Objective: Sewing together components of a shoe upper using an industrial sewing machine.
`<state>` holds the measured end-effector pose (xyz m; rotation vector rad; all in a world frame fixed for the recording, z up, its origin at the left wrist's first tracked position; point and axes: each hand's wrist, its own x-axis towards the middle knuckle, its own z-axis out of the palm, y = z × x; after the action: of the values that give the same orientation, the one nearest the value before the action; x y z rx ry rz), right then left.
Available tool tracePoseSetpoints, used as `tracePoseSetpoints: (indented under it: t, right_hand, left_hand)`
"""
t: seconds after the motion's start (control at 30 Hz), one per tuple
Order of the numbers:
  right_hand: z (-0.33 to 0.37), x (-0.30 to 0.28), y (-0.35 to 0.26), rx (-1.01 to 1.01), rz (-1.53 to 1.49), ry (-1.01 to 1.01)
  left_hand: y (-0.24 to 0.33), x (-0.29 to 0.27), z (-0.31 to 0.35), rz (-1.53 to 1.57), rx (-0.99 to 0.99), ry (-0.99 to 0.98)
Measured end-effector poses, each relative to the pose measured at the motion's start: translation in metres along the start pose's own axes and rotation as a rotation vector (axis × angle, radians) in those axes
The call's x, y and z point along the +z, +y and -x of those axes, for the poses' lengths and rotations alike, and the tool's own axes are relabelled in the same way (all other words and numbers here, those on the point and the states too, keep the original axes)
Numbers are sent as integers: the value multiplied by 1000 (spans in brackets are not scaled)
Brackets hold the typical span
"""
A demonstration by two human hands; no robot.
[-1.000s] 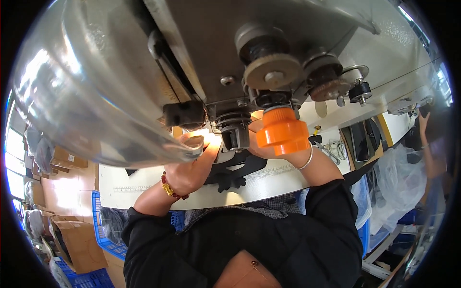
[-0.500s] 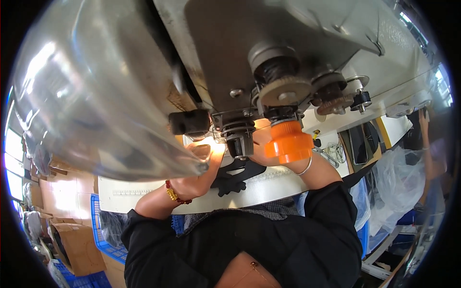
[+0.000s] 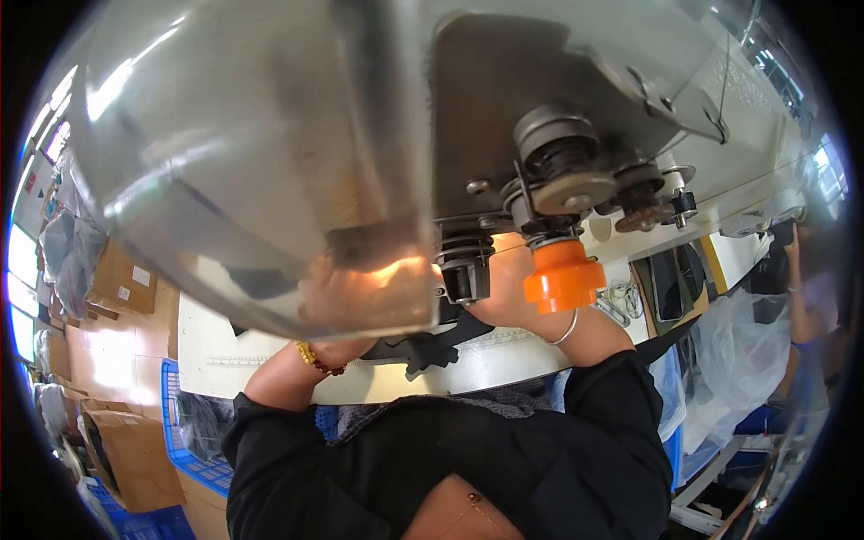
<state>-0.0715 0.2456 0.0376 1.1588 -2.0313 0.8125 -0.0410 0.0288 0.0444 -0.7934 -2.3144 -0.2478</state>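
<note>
A sewing machine (image 3: pixel 504 117) with tension discs and an orange knob (image 3: pixel 564 277) fills the upper view, close to me. My left hand (image 3: pixel 346 297) lies left of the needle area, seen only as a blur through a clear plastic sheet (image 3: pixel 225 180); its fingers cannot be made out. Under the machine head, beside the orange knob, is my right hand (image 3: pixel 508 292), its fingers hidden by the machine parts. Between the two hands a black cut fabric piece (image 3: pixel 427 351) with a notched edge rests on the white table (image 3: pixel 378 382). A lamp glows near the needle.
A ruler scale (image 3: pixel 504 340) runs along the table. Blue crates (image 3: pixel 171 423) and cardboard boxes (image 3: pixel 126 454) stand at left. To the right are clear plastic bags (image 3: pixel 738 351), a tray with black pieces (image 3: pixel 670 283), scissors (image 3: pixel 612 310) and another person's arm (image 3: pixel 795 261).
The machine now appears farther right in view. The clear sheet covers more of the middle, with my left hand now behind it. My left hand has shifted slightly left; the black fabric stays between my hands.
</note>
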Motion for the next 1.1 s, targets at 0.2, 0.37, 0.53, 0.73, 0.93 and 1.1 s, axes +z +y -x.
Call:
tracePoseSetpoints:
  t: [0.2,0.37,0.53,0.73,0.93,1.1]
  right_hand:
    - [-3,-3,-15,80,-87,25]
    - [1,5,-10,89,0,5]
    - [8,11,-6,47,132,35]
    - [8,10,-7,33,262,-13]
    - [9,6,-17,-119,558,-6]
    - [11,10,-13,-184,640,11]
  left_hand:
    - [-11,-16,-12,172,-20,20]
    - [-15,-14,-9,251,10,70]
    - [-18,-11,-2,197,-20,-45]
    - [-19,-3,-3,198,1,20]
    - [-14,-3,-10,190,15,141]
    - [-15,-3,-9,236,14,135]
